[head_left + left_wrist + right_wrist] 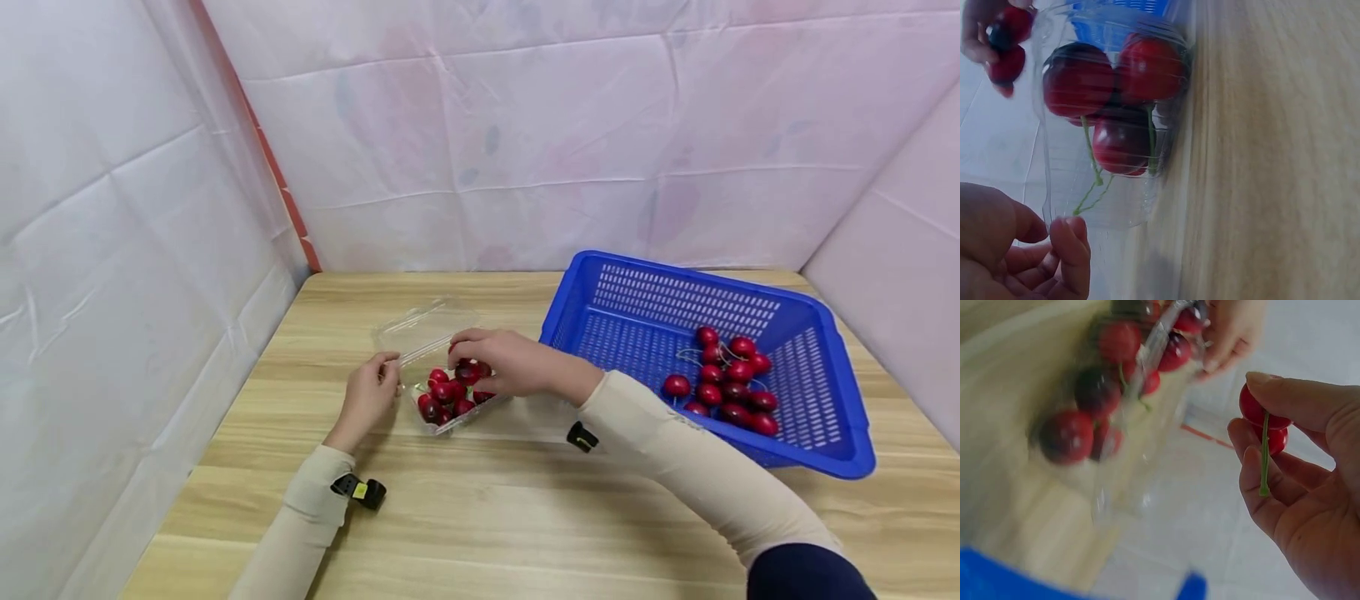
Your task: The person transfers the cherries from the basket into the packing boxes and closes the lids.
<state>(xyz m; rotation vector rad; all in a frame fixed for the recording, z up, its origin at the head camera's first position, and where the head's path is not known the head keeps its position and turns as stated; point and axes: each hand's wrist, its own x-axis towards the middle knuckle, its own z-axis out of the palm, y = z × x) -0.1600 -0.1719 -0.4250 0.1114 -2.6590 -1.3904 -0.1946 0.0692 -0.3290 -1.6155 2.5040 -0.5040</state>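
A clear plastic clamshell box (1107,203) stands on the table with its lid (427,325) folded back behind it. Several dark red cherries (442,392), some with green stems, lie inside. My left hand (367,393) pinches the box's left edge between thumb and finger. Over the box's right part, my right hand (517,364) holds two cherries (1260,411) between thumb and fingers, one with its green stem hanging down.
A blue perforated plastic basket (853,408) sits on the right of the wooden table (480,517). More cherries (738,392) are gathered in its right part. White sheeting (480,150) hangs behind the table and along both sides.
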